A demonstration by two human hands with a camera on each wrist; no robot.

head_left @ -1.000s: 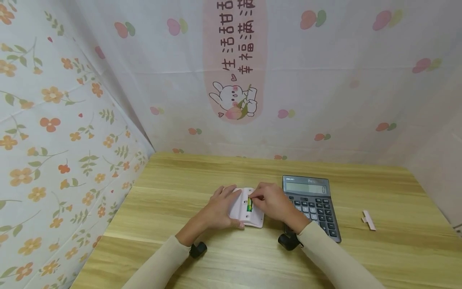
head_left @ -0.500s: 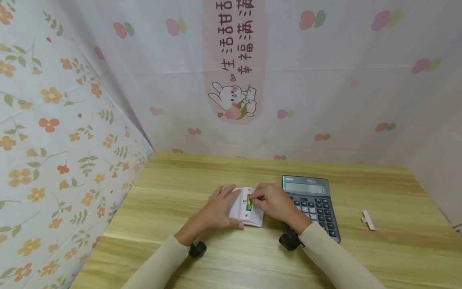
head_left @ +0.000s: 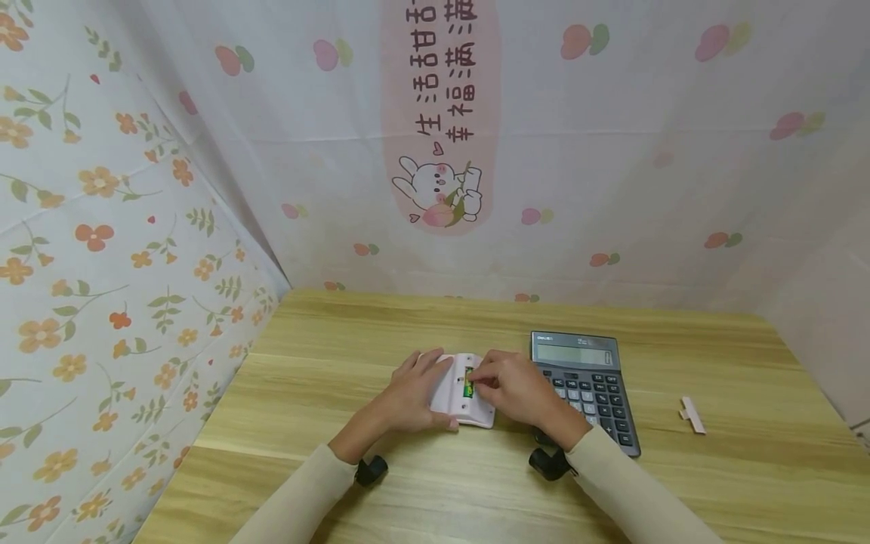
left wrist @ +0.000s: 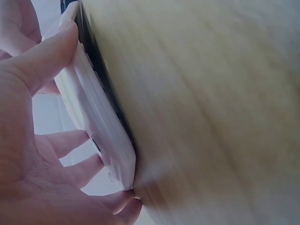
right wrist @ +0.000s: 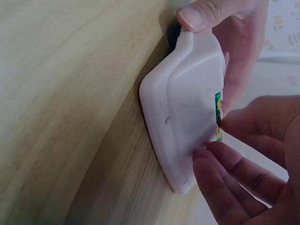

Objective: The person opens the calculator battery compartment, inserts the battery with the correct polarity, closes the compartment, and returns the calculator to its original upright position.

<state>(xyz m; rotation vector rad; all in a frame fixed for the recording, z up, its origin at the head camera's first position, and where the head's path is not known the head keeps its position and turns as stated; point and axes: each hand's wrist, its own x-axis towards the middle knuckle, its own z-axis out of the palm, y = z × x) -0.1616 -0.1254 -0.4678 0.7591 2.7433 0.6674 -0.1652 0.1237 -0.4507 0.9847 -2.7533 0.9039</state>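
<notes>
A pale pink plastic device [head_left: 445, 389] lies back side up on the table, its open battery slot facing up. A green and yellow battery [head_left: 469, 384] sits in that slot. My left hand [head_left: 411, 393] grips the device by its edges, thumb on the near edge and fingers on the far side. My right hand [head_left: 513, 385] has its thumb and fingertips at the battery. In the right wrist view the thumb touches the battery [right wrist: 218, 105], with the other curled fingertips close to the casing. The device's front is hidden.
A dark grey calculator [head_left: 578, 355] lies partly under my right wrist, screen upward. Farther right is a small pale pink cover with a tab [head_left: 693, 415]. Patterned cloth [head_left: 578, 189] hangs behind the wooden table [head_left: 326, 325], with floral cloth on the left.
My right fingertips have shifted slightly along the battery toward me, uncovering more of its upper end. The left hand and the device stay nearly still.
</notes>
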